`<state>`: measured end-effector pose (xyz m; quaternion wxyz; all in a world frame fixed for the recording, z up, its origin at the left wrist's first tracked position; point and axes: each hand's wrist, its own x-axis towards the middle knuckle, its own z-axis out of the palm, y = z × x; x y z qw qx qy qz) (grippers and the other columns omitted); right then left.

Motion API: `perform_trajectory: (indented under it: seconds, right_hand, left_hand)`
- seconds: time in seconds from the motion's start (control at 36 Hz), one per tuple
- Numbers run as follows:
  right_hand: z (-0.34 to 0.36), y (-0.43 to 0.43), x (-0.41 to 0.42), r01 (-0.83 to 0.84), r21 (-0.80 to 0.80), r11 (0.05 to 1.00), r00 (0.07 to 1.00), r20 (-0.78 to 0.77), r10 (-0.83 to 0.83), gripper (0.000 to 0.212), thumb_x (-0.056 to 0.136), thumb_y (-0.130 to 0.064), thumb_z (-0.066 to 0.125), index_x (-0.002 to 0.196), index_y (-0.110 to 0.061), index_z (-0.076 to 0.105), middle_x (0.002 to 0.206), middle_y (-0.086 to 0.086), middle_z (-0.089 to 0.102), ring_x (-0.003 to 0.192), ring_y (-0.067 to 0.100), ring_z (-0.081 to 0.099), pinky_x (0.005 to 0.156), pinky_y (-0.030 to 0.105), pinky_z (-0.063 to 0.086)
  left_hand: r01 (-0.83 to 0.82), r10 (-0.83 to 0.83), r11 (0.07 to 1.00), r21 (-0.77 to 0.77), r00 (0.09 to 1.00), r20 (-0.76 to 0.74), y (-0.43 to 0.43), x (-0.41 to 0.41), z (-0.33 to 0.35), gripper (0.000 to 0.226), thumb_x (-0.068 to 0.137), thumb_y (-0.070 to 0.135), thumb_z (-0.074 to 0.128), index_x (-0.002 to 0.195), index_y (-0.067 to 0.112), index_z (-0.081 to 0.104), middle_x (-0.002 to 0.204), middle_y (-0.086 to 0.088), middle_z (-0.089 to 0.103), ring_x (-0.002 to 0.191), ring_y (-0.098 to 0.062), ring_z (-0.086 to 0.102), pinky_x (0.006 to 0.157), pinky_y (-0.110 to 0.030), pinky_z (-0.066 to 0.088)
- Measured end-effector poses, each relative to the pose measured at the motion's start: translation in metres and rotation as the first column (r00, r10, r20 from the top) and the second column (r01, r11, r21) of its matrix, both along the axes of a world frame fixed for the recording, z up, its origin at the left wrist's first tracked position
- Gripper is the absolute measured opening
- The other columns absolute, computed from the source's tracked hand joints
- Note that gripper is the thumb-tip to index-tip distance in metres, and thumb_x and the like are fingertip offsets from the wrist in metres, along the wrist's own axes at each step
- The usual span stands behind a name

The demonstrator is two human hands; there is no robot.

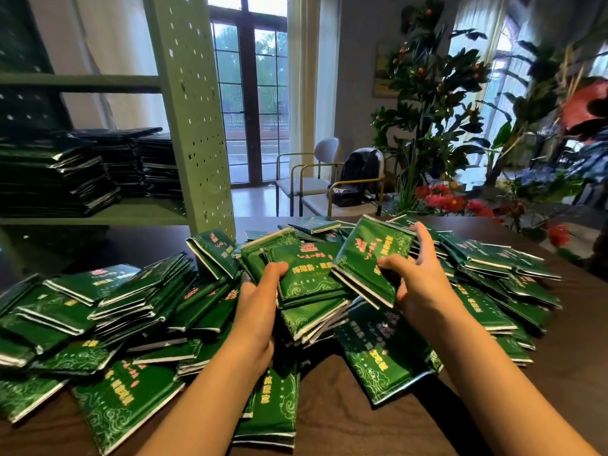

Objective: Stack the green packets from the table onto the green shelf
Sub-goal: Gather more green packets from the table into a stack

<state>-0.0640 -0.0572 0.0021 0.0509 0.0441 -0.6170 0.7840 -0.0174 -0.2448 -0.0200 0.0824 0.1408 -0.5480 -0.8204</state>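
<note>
A big heap of green packets (125,324) covers the dark wooden table (559,373). My left hand (256,297) grips a small bundle of packets (306,274) at the heap's centre, thumb on top. My right hand (418,278) holds another tilted bundle of packets (368,258) just to the right, thumb on its face and fingers behind it. The green shelf (194,126) stands at the back left, with several dark stacks of packets (59,179) on its board.
Behind the table stand two chairs (316,179), one with a dark backpack (358,176) on it. Potted plants and red flowers (441,199) crowd the back right. A glass door (253,93) lies straight ahead. The shelf's perforated upright rises beside the heap.
</note>
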Motion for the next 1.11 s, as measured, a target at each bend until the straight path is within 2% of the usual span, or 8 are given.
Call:
perform_trajectory:
  seconds: [0.08, 0.19, 0.31, 0.42, 0.61, 0.81, 1.03, 1.11]
  right_hand:
    - [-0.002, -0.001, -0.002, 0.009, -0.057, 0.998, 1.000, 0.007, -0.009, 0.072, 0.083, 0.010, 0.054, 0.141, -0.031, 0.039, 0.113, 0.027, 0.049, 0.068, 0.019, 0.054, 0.059, 0.021, 0.046]
    - [-0.009, -0.003, -0.004, 0.000, -0.088, 0.996, 0.999, 0.040, 0.004, 0.047, 0.083, 0.007, 0.057, 0.120, -0.022, 0.052, 0.095, 0.019, 0.053, 0.081, 0.028, 0.052, 0.064, 0.033, 0.039]
    - [-0.012, -0.010, -0.003, 0.011, -0.108, 0.994, 0.994, 0.113, 0.002, 0.041, 0.083, 0.002, 0.063, 0.119, -0.015, 0.050, 0.090, 0.011, 0.059, 0.068, 0.015, 0.056, 0.065, 0.031, 0.052]
    - [-0.012, -0.016, 0.002, -0.037, -0.198, 0.979, 0.978, 0.192, 0.076, 0.040, 0.084, 0.002, 0.063, 0.116, -0.012, 0.045, 0.076, 0.006, 0.054, 0.039, 0.005, 0.042, 0.041, 0.021, 0.043]
    - [-0.017, -0.029, 0.013, -0.144, -0.154, 0.977, 0.962, 0.210, 0.175, 0.046, 0.086, -0.001, 0.063, 0.124, -0.015, 0.040, 0.088, 0.007, 0.057, 0.037, 0.001, 0.052, 0.049, 0.021, 0.053]
    - [-0.023, -0.030, 0.013, -0.182, -0.048, 0.982, 0.957, 0.221, 0.188, 0.017, 0.082, -0.013, 0.070, 0.098, -0.012, 0.066, 0.083, 0.004, 0.072, 0.078, 0.019, 0.061, 0.065, 0.029, 0.048]
    - [-0.017, -0.030, 0.012, -0.222, -0.140, 0.965, 0.960, 0.141, 0.242, 0.024, 0.083, -0.005, 0.066, 0.105, -0.011, 0.059, 0.085, 0.000, 0.073, 0.075, 0.012, 0.066, 0.069, 0.024, 0.048]
    - [-0.017, -0.028, 0.012, -0.186, -0.120, 0.975, 0.976, 0.096, 0.198, 0.023, 0.082, -0.003, 0.066, 0.096, -0.018, 0.057, 0.081, -0.005, 0.074, 0.078, 0.013, 0.067, 0.072, 0.025, 0.051]
  left_hand:
    - [-0.080, 0.080, 0.996, -0.027, 0.997, -0.012, -0.001, -0.001, 0.001, 0.045, 0.072, 0.044, 0.072, 0.100, 0.016, 0.049, 0.106, -0.012, 0.061, 0.101, -0.029, 0.063, 0.094, -0.051, 0.050]
    - [-0.152, 0.150, 0.988, -0.031, 0.987, -0.053, -0.002, -0.005, -0.001, 0.025, 0.087, 0.033, 0.064, 0.092, 0.017, 0.047, 0.096, -0.007, 0.058, 0.093, -0.024, 0.061, 0.090, -0.044, 0.050]
    - [-0.178, 0.176, 0.984, -0.030, 0.983, -0.054, -0.003, -0.008, -0.005, 0.028, 0.086, 0.036, 0.066, 0.095, 0.018, 0.046, 0.105, -0.011, 0.060, 0.105, -0.030, 0.061, 0.098, -0.050, 0.048]
    - [-0.173, 0.171, 0.984, -0.042, 0.984, -0.043, -0.002, -0.008, -0.006, 0.032, 0.087, 0.037, 0.065, 0.100, 0.015, 0.046, 0.108, -0.009, 0.058, 0.109, -0.028, 0.059, 0.101, -0.048, 0.046]
    - [-0.142, 0.136, 0.988, -0.060, 0.987, -0.090, 0.003, -0.005, -0.005, 0.076, 0.066, 0.053, 0.077, 0.124, 0.017, 0.046, 0.122, -0.008, 0.063, 0.113, -0.027, 0.061, 0.103, -0.053, 0.044]
    - [-0.128, 0.083, 0.971, -0.203, 0.973, -0.214, 0.003, -0.002, -0.003, 0.096, 0.052, 0.068, 0.072, 0.134, 0.028, 0.042, 0.121, 0.004, 0.067, 0.111, -0.020, 0.064, 0.103, -0.049, 0.046]
    - [0.039, -0.106, 0.960, -0.278, 0.967, -0.232, 0.008, 0.004, 0.002, 0.067, 0.061, 0.058, 0.065, 0.120, 0.031, 0.049, 0.116, 0.005, 0.069, 0.109, -0.015, 0.065, 0.104, -0.047, 0.045]
    - [0.056, -0.118, 0.963, -0.265, 0.967, -0.224, 0.007, 0.002, -0.002, 0.088, 0.061, 0.064, 0.068, 0.134, 0.022, 0.045, 0.124, 0.002, 0.067, 0.116, -0.017, 0.062, 0.107, -0.048, 0.042]
